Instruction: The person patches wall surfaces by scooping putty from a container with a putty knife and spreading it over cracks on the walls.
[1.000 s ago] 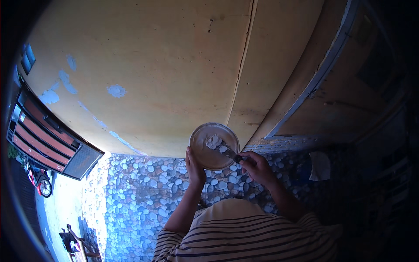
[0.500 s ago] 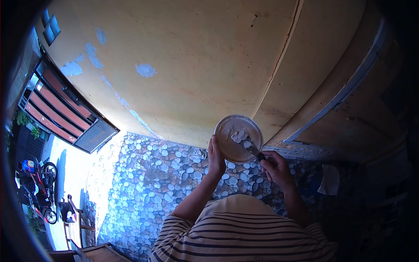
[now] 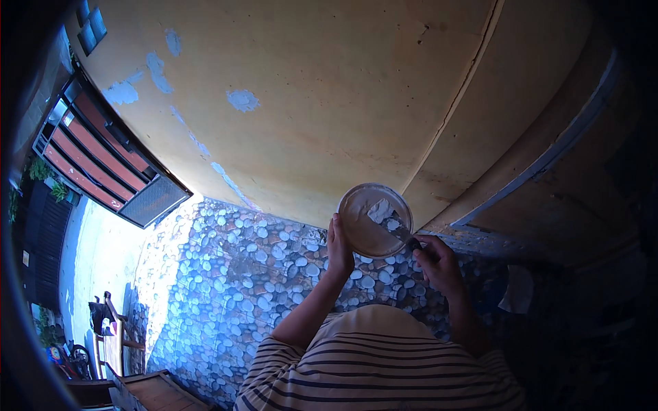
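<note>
My left hand (image 3: 340, 252) grips the near left edge of a round shallow dish (image 3: 362, 238), held level in front of my belly. A lump of pale putty (image 3: 379, 209) lies in the dish, right of its middle. My right hand (image 3: 439, 264) is closed round the dark handle of a putty knife (image 3: 400, 233). Its blade reaches over the dish's right rim into the putty, and some putty covers the blade's tip. Beyond the dish rises a yellowish wall (image 3: 329, 103) with pale filler patches (image 3: 243, 101).
A long crack (image 3: 452, 113) runs down the wall at the right. The floor (image 3: 240, 288) has a pebble pattern. A red-and-black gate (image 3: 103, 151) stands at the left, with a wooden bench (image 3: 116, 342) nearer. A pale sheet (image 3: 515, 289) lies at the right.
The whole view has shifted, so the wall and gate sit further right and the motorcycle is lower left. The knife blade has moved slightly right in the dish; both hands keep their holds.
</note>
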### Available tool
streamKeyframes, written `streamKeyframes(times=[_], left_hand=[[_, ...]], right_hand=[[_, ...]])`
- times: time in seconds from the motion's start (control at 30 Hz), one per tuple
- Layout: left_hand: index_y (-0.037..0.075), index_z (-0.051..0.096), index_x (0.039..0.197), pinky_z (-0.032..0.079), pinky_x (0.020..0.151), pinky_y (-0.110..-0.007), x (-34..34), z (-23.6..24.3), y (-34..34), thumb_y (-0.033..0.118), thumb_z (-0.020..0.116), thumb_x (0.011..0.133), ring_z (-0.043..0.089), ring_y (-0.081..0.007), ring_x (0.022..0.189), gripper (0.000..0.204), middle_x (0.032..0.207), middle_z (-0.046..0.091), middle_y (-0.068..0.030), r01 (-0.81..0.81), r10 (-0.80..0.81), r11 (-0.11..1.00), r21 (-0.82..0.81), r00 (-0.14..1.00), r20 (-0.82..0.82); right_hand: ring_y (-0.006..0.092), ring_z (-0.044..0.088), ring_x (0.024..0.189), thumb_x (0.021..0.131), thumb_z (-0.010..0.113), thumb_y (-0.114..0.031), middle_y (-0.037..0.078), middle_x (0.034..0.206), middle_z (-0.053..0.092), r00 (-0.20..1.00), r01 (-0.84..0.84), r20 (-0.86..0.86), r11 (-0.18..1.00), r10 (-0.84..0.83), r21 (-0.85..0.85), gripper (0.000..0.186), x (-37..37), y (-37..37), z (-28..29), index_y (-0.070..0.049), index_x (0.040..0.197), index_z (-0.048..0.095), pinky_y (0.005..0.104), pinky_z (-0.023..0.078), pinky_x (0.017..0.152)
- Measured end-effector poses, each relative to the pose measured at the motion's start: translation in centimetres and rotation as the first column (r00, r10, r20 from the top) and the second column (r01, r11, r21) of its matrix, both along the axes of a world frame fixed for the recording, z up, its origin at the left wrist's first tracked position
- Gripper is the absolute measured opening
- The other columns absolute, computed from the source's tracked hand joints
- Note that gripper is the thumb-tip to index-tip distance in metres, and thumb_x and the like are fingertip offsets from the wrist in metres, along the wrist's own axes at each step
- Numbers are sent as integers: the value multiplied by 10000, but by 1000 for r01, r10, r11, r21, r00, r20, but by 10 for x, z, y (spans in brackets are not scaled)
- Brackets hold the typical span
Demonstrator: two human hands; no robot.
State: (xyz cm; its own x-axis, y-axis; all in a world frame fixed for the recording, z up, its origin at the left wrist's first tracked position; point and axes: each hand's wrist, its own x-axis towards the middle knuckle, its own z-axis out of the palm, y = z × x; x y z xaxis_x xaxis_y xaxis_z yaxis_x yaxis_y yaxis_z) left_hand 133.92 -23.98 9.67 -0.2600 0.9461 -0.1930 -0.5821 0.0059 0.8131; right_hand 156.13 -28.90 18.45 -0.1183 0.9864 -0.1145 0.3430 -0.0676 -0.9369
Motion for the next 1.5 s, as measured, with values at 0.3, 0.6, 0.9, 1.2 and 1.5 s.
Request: streamKeyframes(times=[0.3,0.6,0.9,1.2,1.5], left_hand=[[-37,499,1374,421,1054,-332,-9,-6,-5,447,343,1092,566,-203,1186,581,1310,592,-152,15,-15,1000,-16,1000,12],[-42,523,1339,449,1012,-328,-22,-5,-6,446,332,1093,589,-192,1136,579,1262,616,-148,70,-69,998,7,997,-32],[-38,548,1303,469,988,-326,-40,-16,1,442,334,1092,609,-185,1107,567,1225,634,-139,74,-74,997,19,997,-23],[-40,522,1337,461,1019,-338,-74,-9,11,449,331,1090,606,-207,1141,579,1272,613,-152,135,-134,990,30,991,-16],[-43,507,1358,446,1029,-338,-103,-2,23,471,336,1087,581,-213,1172,606,1304,592,-159,187,-184,982,38,980,-70]], right_hand=[[198,667,820,910,693,-91,96,952,696,950,-87,309,903,-52,421,336,-11,-1,19,-62,1243,660,345,537,736],[255,604,791,832,731,-48,81,856,571,822,-234,563,850,-87,473,349,-23,-8,27,-148,1166,733,378,509,714],[261,635,859,819,735,-37,95,944,615,794,-243,600,852,-100,463,342,-40,-8,35,-117,1152,732,373,529,764],[216,695,985,911,704,-117,135,1053,725,973,35,206,952,-102,305,320,-63,0,17,-34,1219,677,331,538,875],[63,502,528,986,612,-107,46,731,613,967,94,-225,990,-116,-104,248,-84,2,0,44,1181,638,214,389,458]])
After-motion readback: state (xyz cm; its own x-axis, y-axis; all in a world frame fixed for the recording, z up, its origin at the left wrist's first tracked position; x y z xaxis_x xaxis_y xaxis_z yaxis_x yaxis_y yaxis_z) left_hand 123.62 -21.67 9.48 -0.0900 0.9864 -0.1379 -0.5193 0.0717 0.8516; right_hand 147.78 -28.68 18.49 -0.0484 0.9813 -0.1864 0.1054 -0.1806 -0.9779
